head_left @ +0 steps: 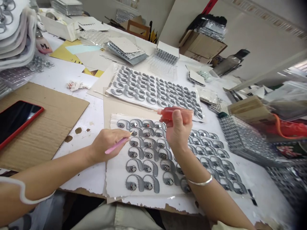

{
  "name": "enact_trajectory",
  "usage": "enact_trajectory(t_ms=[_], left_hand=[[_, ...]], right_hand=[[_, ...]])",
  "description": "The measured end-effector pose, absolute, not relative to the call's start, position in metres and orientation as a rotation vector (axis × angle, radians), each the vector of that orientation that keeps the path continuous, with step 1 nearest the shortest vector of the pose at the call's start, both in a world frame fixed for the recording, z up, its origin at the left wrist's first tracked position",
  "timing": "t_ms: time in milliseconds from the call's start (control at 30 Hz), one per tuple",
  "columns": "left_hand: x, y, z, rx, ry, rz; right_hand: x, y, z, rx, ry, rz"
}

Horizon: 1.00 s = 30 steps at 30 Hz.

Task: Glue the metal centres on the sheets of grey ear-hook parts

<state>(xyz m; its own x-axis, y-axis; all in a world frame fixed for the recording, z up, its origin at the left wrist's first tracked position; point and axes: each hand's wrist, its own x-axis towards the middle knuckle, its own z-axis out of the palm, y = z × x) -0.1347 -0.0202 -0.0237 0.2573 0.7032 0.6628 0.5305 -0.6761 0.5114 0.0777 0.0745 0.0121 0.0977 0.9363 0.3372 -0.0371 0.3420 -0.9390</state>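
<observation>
Between the fingers of my left hand (105,143) is a thin pink pen-like tool (116,146) with a pale tip. That tip is over or against a grey hook-shaped piece (134,133) in the near sheet's upper left; contact is hard to tell. My right hand (177,131) grips a small squeeze bottle (175,114) of red liquid, held above the same sheet with its nozzle to the left. Rows of grey hook-shaped pieces with round, shiny ends lie on this white sheet (116,185). My right forearm hides some of them.
Behind lies a second sheet of grey hooked pieces (151,91). On the left, a phone with a red edge (19,119) rests on cardboard (64,105), near crumpled tissue (75,85). Clear plastic packs (244,140) are piled at right. A dark bottle (230,64) stands behind.
</observation>
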Motion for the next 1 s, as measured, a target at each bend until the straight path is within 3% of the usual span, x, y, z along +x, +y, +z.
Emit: enact_trajectory(t_ms=[100,333,433,633,867,1000], left_hand=[[-0.137,-0.017,-0.019,2.179,1.296,1.431],[-0.141,-0.014,-0.018,2.053,1.414,1.406],[-0.145,-0.011,-0.020,2.018,1.454,1.445],[-0.153,-0.003,-0.016,1.873,1.480,1.504],[-0.156,-0.003,-0.006,1.604,1.379,1.467],[-0.152,-0.005,-0.002,1.507,1.281,1.456]], right_hand=[[0.084,0.081,0.015,-1.068,-1.334,0.799],[0.097,0.087,0.003,-1.419,-2.236,-0.283],[0.095,0.092,-0.002,-1.526,-2.401,-0.543],[0.094,0.105,-0.007,-1.702,-2.494,-0.593],[0.102,0.113,-0.002,-1.776,-2.595,-0.393],[0.090,0.095,0.024,-1.465,-2.467,-0.321]])
